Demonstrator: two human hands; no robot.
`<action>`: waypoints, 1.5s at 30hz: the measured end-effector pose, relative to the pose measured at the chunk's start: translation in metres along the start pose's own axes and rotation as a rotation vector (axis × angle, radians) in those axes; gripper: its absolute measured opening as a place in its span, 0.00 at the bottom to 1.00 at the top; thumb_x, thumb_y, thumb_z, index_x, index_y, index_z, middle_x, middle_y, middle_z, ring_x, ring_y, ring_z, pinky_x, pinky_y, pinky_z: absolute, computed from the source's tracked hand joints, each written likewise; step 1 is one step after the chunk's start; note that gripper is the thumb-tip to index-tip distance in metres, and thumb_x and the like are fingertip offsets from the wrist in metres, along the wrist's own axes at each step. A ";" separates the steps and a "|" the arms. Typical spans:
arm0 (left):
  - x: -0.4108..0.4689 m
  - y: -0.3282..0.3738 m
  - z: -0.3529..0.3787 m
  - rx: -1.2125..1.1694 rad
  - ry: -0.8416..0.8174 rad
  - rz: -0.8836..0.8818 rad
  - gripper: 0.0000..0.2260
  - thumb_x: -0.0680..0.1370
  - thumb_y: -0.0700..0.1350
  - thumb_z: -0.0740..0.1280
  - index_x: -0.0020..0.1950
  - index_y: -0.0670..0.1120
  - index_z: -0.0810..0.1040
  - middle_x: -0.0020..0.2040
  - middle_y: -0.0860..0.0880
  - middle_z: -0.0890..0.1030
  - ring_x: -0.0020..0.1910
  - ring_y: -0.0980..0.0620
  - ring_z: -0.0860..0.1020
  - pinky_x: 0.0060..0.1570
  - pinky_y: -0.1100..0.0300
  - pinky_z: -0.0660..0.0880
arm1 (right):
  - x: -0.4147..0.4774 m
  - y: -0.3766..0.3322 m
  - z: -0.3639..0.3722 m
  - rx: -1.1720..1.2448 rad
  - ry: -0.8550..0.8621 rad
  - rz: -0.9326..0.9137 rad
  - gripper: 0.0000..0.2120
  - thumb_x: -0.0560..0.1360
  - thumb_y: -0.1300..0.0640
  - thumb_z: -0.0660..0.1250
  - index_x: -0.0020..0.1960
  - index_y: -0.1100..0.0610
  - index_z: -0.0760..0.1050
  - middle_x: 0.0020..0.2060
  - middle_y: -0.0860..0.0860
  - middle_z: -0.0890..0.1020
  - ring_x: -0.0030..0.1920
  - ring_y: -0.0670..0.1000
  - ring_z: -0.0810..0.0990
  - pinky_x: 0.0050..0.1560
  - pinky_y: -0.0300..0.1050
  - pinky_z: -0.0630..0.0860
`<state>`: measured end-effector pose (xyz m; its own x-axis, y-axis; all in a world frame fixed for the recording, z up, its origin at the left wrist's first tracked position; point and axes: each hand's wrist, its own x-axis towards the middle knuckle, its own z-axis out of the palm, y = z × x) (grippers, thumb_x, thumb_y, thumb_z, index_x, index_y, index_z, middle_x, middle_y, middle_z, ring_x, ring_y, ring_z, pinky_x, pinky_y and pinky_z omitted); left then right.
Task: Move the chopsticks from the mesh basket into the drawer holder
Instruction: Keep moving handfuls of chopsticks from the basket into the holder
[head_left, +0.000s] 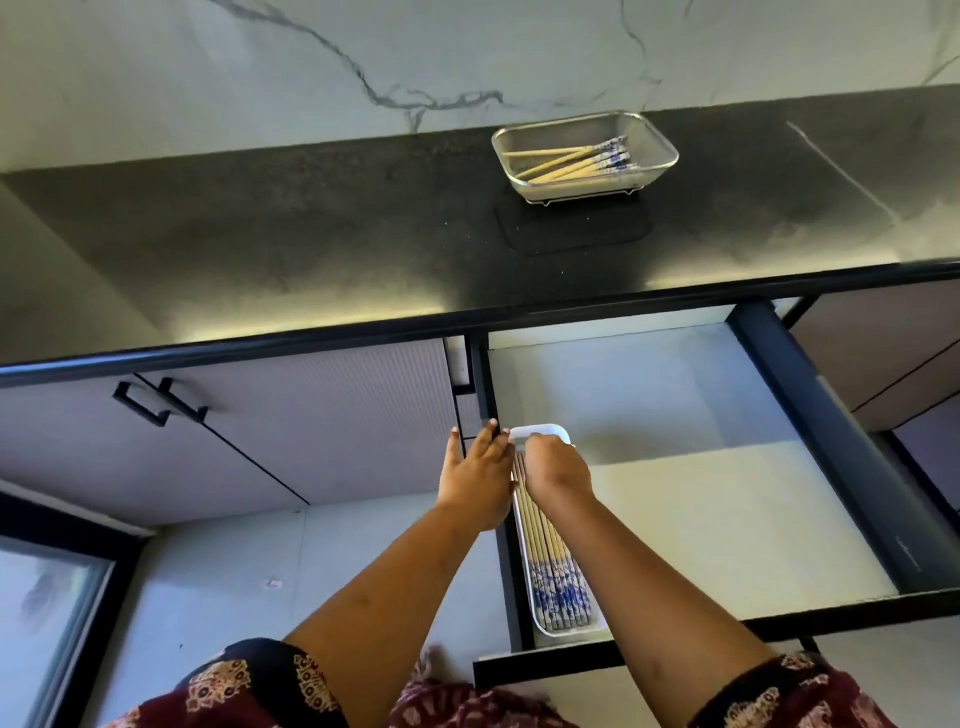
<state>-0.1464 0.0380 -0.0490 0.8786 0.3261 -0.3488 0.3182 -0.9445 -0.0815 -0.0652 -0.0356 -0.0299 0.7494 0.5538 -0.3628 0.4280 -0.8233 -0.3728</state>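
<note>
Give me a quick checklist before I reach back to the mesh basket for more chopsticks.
1. Black-framed drawer pulled open: ok.
2. White oblong holder tray in the drawer's left side: ok.
3. Blue-patterned bamboo chopsticks lying straight in the tray: ok.
4. More chopsticks left in the metal mesh basket: ok.
5. Right hand free: cannot tell, fingers curled at the tips.
6. Left hand free: ok, open beside the tray.
</note>
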 end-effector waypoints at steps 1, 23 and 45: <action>0.003 -0.011 -0.008 -0.024 0.028 -0.017 0.26 0.81 0.53 0.50 0.77 0.46 0.47 0.79 0.49 0.46 0.76 0.48 0.39 0.70 0.36 0.38 | 0.002 -0.005 -0.006 -0.045 0.025 -0.033 0.15 0.76 0.66 0.56 0.59 0.60 0.76 0.56 0.58 0.80 0.57 0.60 0.78 0.53 0.48 0.75; 0.092 -0.286 -0.123 -0.340 0.216 0.031 0.25 0.80 0.49 0.56 0.76 0.47 0.54 0.77 0.50 0.56 0.77 0.48 0.47 0.71 0.37 0.46 | 0.123 -0.274 -0.060 0.217 0.341 -0.060 0.13 0.78 0.55 0.61 0.61 0.53 0.75 0.55 0.54 0.81 0.52 0.55 0.80 0.44 0.45 0.75; 0.293 -0.288 -0.233 -0.588 0.213 0.151 0.20 0.79 0.42 0.60 0.72 0.46 0.66 0.72 0.44 0.68 0.71 0.45 0.65 0.70 0.46 0.63 | 0.311 -0.241 -0.181 0.410 0.577 0.145 0.13 0.77 0.59 0.63 0.60 0.55 0.77 0.59 0.56 0.80 0.60 0.57 0.77 0.57 0.48 0.73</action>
<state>0.1018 0.4144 0.0895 0.9611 0.2495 -0.1183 0.2748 -0.8208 0.5008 0.1558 0.3128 0.1020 0.9802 0.1952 0.0337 0.1647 -0.7083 -0.6865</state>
